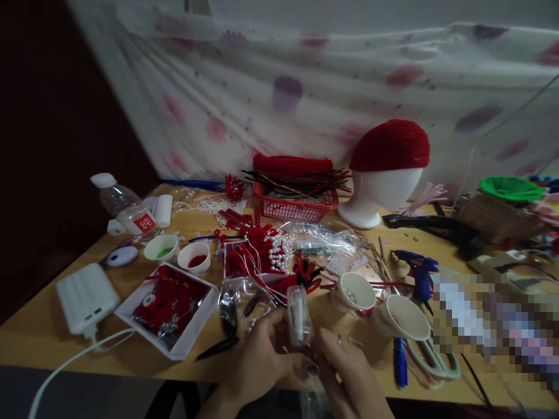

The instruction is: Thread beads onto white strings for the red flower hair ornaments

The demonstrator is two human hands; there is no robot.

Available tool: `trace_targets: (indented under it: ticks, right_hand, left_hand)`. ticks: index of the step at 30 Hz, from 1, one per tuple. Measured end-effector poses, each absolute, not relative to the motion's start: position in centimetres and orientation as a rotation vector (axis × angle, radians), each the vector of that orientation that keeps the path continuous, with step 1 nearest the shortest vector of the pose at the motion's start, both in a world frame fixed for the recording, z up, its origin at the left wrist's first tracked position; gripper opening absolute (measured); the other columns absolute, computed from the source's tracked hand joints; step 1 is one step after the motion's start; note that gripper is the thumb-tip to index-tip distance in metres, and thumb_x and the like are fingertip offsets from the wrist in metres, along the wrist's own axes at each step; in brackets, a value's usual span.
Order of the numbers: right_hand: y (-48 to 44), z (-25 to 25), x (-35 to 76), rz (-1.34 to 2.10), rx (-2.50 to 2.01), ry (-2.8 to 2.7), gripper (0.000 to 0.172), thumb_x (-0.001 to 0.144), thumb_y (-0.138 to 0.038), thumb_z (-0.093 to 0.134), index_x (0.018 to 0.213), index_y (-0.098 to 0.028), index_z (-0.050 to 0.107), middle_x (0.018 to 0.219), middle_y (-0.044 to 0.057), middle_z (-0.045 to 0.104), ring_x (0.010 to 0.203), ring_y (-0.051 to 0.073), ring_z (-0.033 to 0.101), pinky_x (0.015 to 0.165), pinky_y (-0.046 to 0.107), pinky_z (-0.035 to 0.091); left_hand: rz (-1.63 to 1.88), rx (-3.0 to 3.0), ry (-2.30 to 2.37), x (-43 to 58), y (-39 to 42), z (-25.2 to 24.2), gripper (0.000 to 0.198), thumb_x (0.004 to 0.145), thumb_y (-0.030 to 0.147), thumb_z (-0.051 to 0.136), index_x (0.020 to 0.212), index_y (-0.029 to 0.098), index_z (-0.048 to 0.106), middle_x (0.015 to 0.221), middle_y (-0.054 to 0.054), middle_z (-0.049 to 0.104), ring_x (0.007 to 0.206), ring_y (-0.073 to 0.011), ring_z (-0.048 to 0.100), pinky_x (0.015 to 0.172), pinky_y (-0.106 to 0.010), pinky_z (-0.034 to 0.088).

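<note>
Near the table's front edge, my left hand [266, 355] and my right hand [347, 369] are close together around a small clear plastic packet [299, 317]. Something whitish shows inside it, too unclear to name. Both hands have their fingers bent onto the plastic, and a loose clear part hangs down between them. Just beyond my hands lies a box with red fuzzy pieces [248, 253] and strings of white beads [279, 250]. To the left, a white open box [192, 343] holds red pieces in clear wrapping.
Small bowls of green beads [163, 251] and red beads [198, 260], a power bank [87, 299] and a bottle [126, 203] stand left. Two white cups [406, 317], scissors [437, 361] and a blue glue gun [419, 270] are right. Behind stand a red basket [297, 208] and mannequin head [384, 189].
</note>
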State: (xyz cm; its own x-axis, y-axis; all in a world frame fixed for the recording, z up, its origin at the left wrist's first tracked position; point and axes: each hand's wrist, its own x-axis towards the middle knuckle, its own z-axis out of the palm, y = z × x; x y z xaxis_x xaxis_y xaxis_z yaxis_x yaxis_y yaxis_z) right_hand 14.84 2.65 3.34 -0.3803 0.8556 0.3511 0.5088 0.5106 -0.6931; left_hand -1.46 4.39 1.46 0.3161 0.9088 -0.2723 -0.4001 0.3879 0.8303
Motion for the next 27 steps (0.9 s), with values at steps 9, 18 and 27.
trace_targets:
  ticks: [9, 18, 27]
  right_hand:
    - [1.5, 1.2, 14.4, 0.982, -1.208, -1.535, 0.028, 0.092, -0.052, 0.060, 0.078, -0.028, 0.065, 0.071, 0.001, 0.065, 0.065, 0.021, 0.063, 0.064, 0.028, 0.053]
    - [1.4, 2.2, 11.9, 1.344, -1.166, -0.964, 0.035, 0.083, -0.053, 0.070, 0.067, -0.024, 0.058, 0.065, -0.001, 0.049, 0.057, 0.016, 0.045, 0.052, 0.024, 0.040]
    - [2.7, 1.6, 14.4, 1.133, -1.135, -1.060, 0.036, 0.093, -0.048, 0.063, 0.070, -0.021, 0.058, 0.062, -0.001, 0.052, 0.059, 0.015, 0.048, 0.057, 0.025, 0.040]
  left_hand:
    - [1.030, 0.546, 0.588, -1.6, 4.5, 0.7, 0.046, 0.044, 0.015, 0.099, 0.081, 0.018, 0.072, 0.071, 0.002, 0.071, 0.064, -0.0102, 0.062, 0.063, -0.019, 0.049]
    - [1.133, 0.471, 0.516, -0.3, 4.0, -0.9, 0.040, 0.052, 0.025, 0.097, 0.079, 0.018, 0.068, 0.063, 0.003, 0.066, 0.056, -0.0091, 0.057, 0.058, -0.021, 0.049]
    - [1.124, 0.486, 0.741, -1.7, 3.2, 0.9, 0.046, 0.057, 0.032, 0.095, 0.090, 0.018, 0.067, 0.068, 0.003, 0.067, 0.059, -0.0109, 0.062, 0.054, -0.021, 0.049]
